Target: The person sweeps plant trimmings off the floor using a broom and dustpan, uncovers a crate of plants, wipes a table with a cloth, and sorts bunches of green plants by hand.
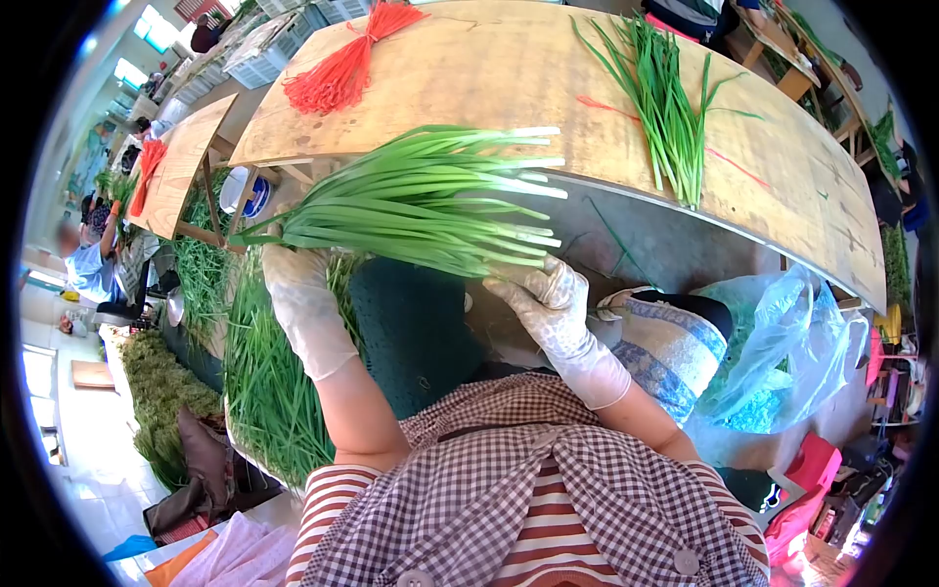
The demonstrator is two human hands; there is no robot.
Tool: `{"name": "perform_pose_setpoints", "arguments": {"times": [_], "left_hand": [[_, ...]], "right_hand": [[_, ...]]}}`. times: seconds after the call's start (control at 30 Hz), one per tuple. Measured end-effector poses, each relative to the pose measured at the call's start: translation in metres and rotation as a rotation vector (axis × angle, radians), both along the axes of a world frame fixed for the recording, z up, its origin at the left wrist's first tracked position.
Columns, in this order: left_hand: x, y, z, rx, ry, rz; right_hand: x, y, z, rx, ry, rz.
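A loose bunch of garlic chives (421, 201) is held up over my lap, its white stem ends fanned to the right. My left hand (295, 269), in a whitish thin glove, is closed around the leafy end. Just under the white ends is my gloved right hand (553, 305), fingers curled and pinched together at the bunch's lower edge; what is between the fingertips is hidden. On the wooden table (469, 83) in front of me lies another bunch of chives (670, 117), near the right side.
Red ties (342, 67) are heaped at the table's back left. Loose chives (274, 382) fill a container on my left. A white bucket (245, 193) stands under the table edge. At right is a clear bluish plastic bag (782, 352). Another person (93, 259) sits far left.
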State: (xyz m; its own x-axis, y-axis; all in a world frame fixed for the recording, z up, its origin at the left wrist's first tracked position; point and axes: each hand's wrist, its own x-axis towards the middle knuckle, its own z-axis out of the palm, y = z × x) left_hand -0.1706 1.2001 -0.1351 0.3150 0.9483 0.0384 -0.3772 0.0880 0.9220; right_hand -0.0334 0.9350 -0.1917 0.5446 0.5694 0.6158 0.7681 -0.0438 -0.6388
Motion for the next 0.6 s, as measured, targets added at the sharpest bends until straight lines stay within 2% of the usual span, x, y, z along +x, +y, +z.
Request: {"name": "perform_pose_setpoints", "arguments": {"times": [0.1,0.17,0.23,0.27,0.3,0.33,0.37,0.43,0.5,0.53,0.57,0.6], "left_hand": [[0.002,-0.001,0.004,-0.164,-0.073,0.066],[-0.006,0.016,-0.001,-0.255,-0.348,-0.073],[-0.014,0.042,-0.010,-0.345,-0.627,-0.219],[-0.011,0.040,-0.007,-0.409,-0.790,-0.336],[-0.008,0.037,-0.004,-0.488,-0.936,-0.456],[0.001,0.018,0.015,-0.585,-1.101,-0.625],[0.003,0.017,0.019,-0.602,-1.156,-0.640],[0.008,0.015,0.026,-0.637,-1.265,-0.673],[0.030,-0.029,0.064,-0.424,-1.319,-1.067],[0.031,-0.044,0.073,-0.473,-1.251,-0.861],[0.028,-0.042,0.068,-0.416,-1.205,-0.863],[0.024,-0.034,0.059,-0.359,-1.155,-0.868]], "right_hand": [[-0.001,0.004,0.001,0.001,-0.090,-0.051],[0.002,-0.011,-0.012,-0.033,-0.117,-0.084],[0.017,-0.035,-0.028,-0.142,0.084,-0.226],[0.034,-0.050,-0.050,-0.286,0.223,-0.277],[0.058,-0.073,-0.105,-0.428,0.516,-0.257],[0.065,-0.072,-0.133,-0.335,0.721,-0.164],[0.071,-0.069,-0.145,-0.233,0.921,-0.066],[0.043,-0.050,-0.053,-0.021,1.193,0.329],[0.025,-0.039,0.014,0.050,1.407,0.630],[0.027,-0.039,0.028,-0.026,1.268,0.604],[0.028,-0.038,0.037,-0.095,1.127,0.579],[0.025,-0.035,0.042,-0.025,1.062,0.502]]}}
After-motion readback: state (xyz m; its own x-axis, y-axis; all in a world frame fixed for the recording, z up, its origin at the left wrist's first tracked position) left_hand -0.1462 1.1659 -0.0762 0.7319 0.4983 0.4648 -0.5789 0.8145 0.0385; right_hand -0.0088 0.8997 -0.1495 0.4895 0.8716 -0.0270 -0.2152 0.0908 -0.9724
